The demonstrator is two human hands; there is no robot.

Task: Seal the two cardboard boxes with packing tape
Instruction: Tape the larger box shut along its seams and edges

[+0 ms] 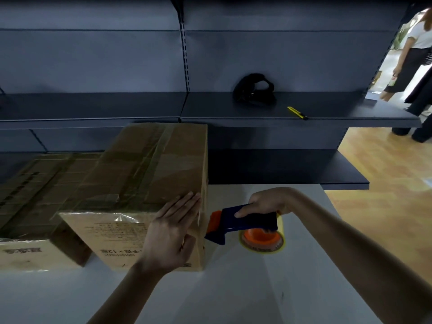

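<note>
Both brown cardboard boxes on the white desk [233,288], taller [149,183] and lower [35,195], already show top tape; left hand [171,232] lies flat on the taller box's corner, right hand [268,202] grips the blue-orange tape dispenser [245,226] at its side, apparently finishing.

The picture is dim and a bit soft all over. The dark blue shelves [280,111] soak up the light, so the black thing [254,90] sitting there is hard to make out. The brightest spot is the doorway [406,54] at the top right, where daylight pours in and washes out the colours. The white counter [257,288] looks grey, with soft shadows fanning out under the arms. Shiny glare sits on the tape on the taller cardboard box [145,174]. The lower box [30,195] at the left is blurry. Straight lines bend near the edges, and the corners look stretched.
</note>
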